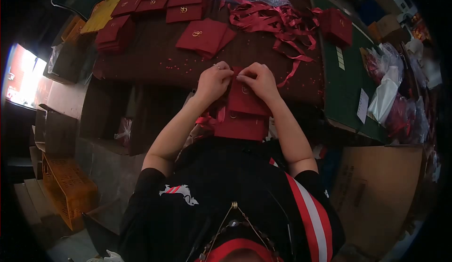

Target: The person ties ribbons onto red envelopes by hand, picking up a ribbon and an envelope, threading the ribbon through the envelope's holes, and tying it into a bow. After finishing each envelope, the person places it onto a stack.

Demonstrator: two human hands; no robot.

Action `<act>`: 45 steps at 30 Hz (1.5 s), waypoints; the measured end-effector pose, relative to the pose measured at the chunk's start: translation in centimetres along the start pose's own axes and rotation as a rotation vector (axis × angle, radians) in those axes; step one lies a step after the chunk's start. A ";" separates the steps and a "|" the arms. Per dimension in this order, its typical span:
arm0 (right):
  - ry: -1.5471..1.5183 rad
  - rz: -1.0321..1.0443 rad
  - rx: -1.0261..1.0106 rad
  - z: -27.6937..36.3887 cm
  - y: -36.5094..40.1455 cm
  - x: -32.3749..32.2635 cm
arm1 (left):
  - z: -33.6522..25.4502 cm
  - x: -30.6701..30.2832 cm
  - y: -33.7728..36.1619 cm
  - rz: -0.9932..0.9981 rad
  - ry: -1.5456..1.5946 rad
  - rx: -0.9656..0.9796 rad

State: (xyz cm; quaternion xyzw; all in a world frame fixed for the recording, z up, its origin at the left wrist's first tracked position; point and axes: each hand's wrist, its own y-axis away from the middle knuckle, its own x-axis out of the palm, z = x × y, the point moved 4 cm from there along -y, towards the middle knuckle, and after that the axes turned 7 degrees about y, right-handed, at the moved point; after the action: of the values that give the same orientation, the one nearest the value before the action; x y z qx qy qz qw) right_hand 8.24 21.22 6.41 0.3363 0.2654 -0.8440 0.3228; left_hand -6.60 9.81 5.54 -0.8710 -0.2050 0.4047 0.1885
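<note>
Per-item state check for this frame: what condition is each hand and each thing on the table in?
left hand: closed, pinching the top edge of the red pouch
right hand: closed, pinching the same edge
red pouch: held tilted, over the pouch stack
pouch stack: lying flat below the hands
red ribbons: loose, tangled in a heap
spare pouches: flat, overlapping
red box: appears shut

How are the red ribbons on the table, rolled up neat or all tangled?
Tangled: the red ribbons lie in a loose heap on the table, strands looping over each other, none rolled or stacked.
</note>
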 end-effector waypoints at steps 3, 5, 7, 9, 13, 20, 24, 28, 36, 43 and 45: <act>0.027 0.041 0.006 -0.1 0.5 -0.2 | -0.5 -0.9 -0.5 0.085 -0.030 0.105; 0.015 0.025 -0.030 0.1 0.5 -0.6 | -0.9 -1.6 -0.6 0.102 -0.009 0.165; 0.080 -0.015 -0.044 -0.6 0.8 -0.9 | 0.0 -3.9 -0.3 -0.027 0.030 0.114; 0.137 -0.065 -0.053 -0.9 0.6 -1.1 | 2.3 -6.5 0.3 -0.176 0.040 -0.044; 0.190 -0.010 -0.038 -0.5 0.4 -1.0 | 2.3 -7.1 1.3 -0.180 -0.131 -0.103; 0.050 -0.150 -0.327 1.1 1.6 -3.8 | -6.0 -0.8 1.9 0.020 -0.119 0.120; 0.252 -0.412 -0.004 -0.7 3.0 -9.5 | -4.7 0.9 1.8 0.091 -0.152 0.044; 0.517 -0.218 0.424 -3.9 4.2 -11.7 | -5.0 0.6 1.7 0.106 -0.158 0.042; 0.774 -0.265 0.391 -4.9 4.9 -9.1 | -4.4 0.3 0.5 0.116 -0.222 -0.001; 0.821 0.019 0.539 -4.1 5.3 -8.6 | -4.2 0.7 0.7 0.111 -0.216 -0.021; 0.796 0.006 0.499 -4.7 5.1 -7.9 | -4.4 0.6 0.8 0.053 -0.221 0.009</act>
State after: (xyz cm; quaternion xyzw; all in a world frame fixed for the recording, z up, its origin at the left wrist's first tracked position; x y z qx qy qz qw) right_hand 18.25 23.95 8.15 0.7017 0.1565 -0.6867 0.1076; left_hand -2.68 8.72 7.45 -0.8254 -0.1997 0.5039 0.1579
